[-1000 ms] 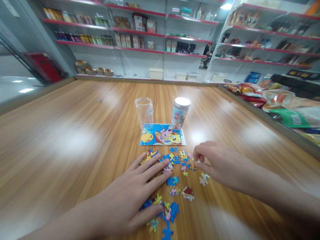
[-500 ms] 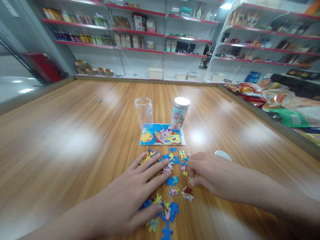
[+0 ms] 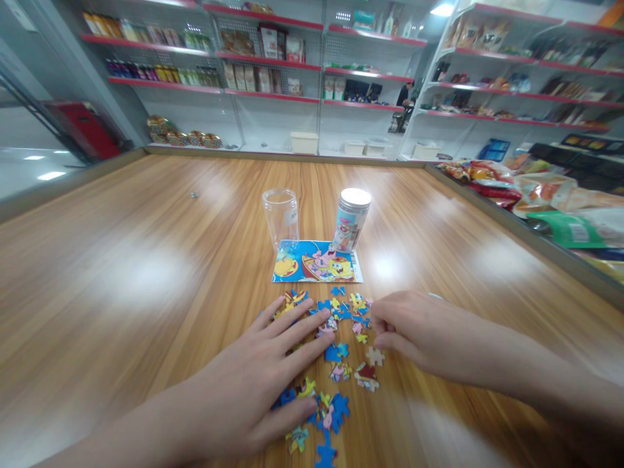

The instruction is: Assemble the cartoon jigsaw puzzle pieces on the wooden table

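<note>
Several loose, colourful puzzle pieces [image 3: 338, 354] lie scattered on the wooden table [image 3: 146, 273] in front of me. My left hand [image 3: 263, 380] rests flat on the left part of the pile, fingers stretched out and apart. My right hand [image 3: 414, 331] sits at the right edge of the pile with its fingertips curled together in a pinch; what they hold, if anything, is hidden. A pale, face-down piece [image 3: 374, 355] lies just below those fingertips. Beyond the pile is a cartoon picture card [image 3: 316, 261].
An empty clear jar [image 3: 281, 218] and a jar with a white lid [image 3: 351, 221] stand behind the card. Snack packets [image 3: 546, 195] fill a bin along the table's right edge. Shop shelves [image 3: 273, 65] line the back wall.
My right hand dropped from a raised pinch down to the pile's right edge, then drew back slightly, uncovering the pale piece. The left hand has stayed still.
</note>
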{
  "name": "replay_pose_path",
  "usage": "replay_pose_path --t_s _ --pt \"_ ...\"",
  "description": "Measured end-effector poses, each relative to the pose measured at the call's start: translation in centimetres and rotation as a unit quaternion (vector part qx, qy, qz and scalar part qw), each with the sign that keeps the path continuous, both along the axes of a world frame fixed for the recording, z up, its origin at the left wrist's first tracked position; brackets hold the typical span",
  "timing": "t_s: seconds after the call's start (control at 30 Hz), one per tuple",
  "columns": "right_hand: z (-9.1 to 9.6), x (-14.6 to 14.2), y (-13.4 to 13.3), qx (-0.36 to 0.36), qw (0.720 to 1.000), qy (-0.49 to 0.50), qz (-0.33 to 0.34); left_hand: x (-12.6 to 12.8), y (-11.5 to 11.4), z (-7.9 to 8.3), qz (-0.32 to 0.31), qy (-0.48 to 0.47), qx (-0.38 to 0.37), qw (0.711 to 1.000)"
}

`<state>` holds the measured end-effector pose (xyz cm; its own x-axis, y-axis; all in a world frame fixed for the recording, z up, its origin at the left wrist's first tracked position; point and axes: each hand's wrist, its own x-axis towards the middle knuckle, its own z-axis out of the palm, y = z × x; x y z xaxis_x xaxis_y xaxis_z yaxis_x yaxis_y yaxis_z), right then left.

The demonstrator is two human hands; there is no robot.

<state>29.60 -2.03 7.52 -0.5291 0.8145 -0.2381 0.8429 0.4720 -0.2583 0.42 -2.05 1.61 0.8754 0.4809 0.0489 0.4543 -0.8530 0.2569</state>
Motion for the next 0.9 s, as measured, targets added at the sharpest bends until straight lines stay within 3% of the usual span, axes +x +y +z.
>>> replay_pose_path --t_s 0.2,0.47,0.7,0.9 --pt "-0.3 0.4 -0.6 0.029 0.999 -0.016 -0.002 0.0 0.1 0.0 0.002 -0.011 -0.004 1.000" --pt "-0.3 -0.6 -0.9 -0.018 0.999 0.010 0.029 0.0 0.0 0.0 0.000 -0.007 0.001 1.000" --pt "-0.7 -0.2 -1.1 0.055 0.998 0.014 0.018 0.0 0.0 0.0 0.002 -0.018 -0.004 1.000" --pt "0.3 -0.6 -1.9 0.013 0.997 0.043 0.063 0.0 0.0 0.0 0.001 0.008 -0.002 1.000"
